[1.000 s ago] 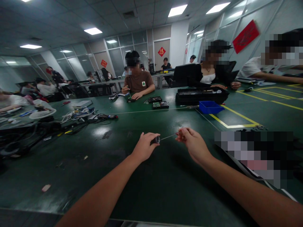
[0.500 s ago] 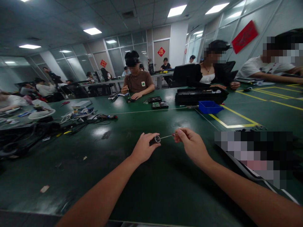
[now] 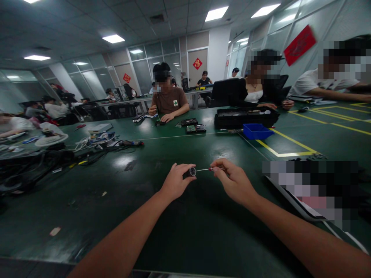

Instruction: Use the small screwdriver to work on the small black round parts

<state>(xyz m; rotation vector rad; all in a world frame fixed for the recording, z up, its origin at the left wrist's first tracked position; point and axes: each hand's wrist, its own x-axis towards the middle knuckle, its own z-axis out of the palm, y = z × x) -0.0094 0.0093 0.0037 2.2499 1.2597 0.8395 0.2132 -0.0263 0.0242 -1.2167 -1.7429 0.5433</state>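
In the head view my left hand [image 3: 177, 180] is closed around a small dark cylinder [image 3: 192, 172], whose round end with a pale rim faces right. My right hand [image 3: 233, 177] grips a thin screwdriver [image 3: 210, 168] by its red handle, mostly covered by the fingers. Its metal shaft points left, and the tip meets the cylinder's round end; how deep it sits I cannot make out. Both hands are held above the green table [image 3: 185, 227].
A tangle of cables [image 3: 37, 166] lies on the left. Ahead are circuit-board parts [image 3: 195, 128], a long black housing [image 3: 246, 117] and a blue bin [image 3: 257, 131]. A partly blurred-out object [image 3: 292, 197] lies right. Across the table a person [image 3: 169, 100] works with a tool.
My right hand has shifted its fingers on the screwdriver and tilted slightly, and the shaft now lies more level. My left hand and the cylinder stay nearly in place.
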